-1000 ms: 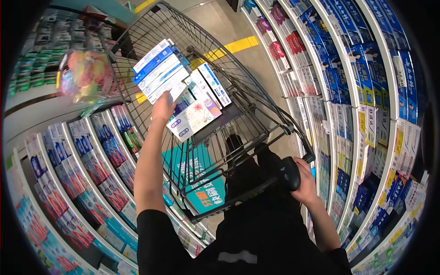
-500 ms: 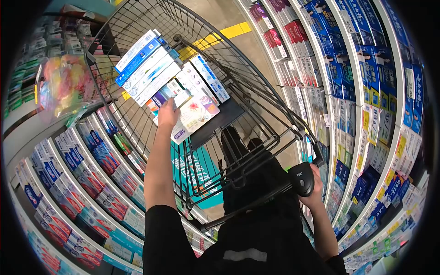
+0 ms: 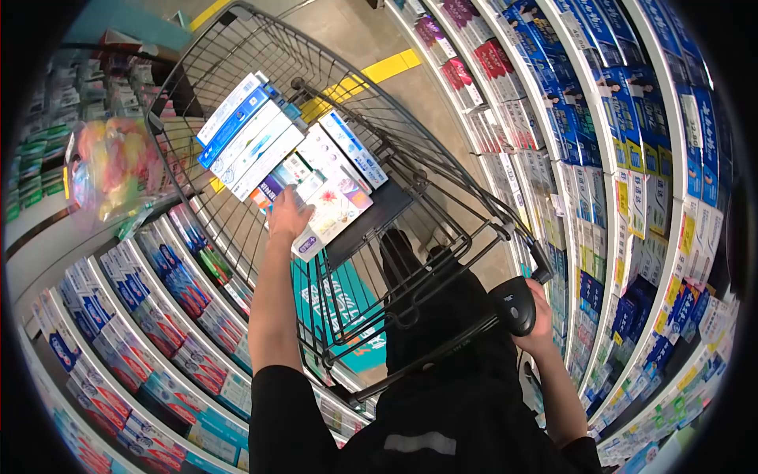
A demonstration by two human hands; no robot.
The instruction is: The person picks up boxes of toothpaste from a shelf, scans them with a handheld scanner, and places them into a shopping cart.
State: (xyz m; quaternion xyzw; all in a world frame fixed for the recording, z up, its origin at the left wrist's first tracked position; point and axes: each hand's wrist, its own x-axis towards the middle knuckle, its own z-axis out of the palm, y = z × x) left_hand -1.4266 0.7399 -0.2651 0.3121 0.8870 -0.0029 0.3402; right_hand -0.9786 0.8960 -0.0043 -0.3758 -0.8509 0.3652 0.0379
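My left hand [image 3: 290,215] rests with its fingers apart on the packed cartons [image 3: 347,197] in the wire cart [image 3: 155,125], left of centre. My right hand [image 3: 538,322] is at the cart's handle [image 3: 422,370], lower right, partly behind a black fitting [image 3: 513,306]; I can't tell how tightly it closes. The cartons look light and fairly stiff, their printed card perhaps slippery and easily dented; I'd take one by its narrow sides. One shows a purple logo ending in a plus, others blue-and-white bands; their small print is too blurred to read. Below, a teal sign [image 3: 363,304] carries large white characters. Blue boxes [image 3: 572,122] line the upper-right shelves.
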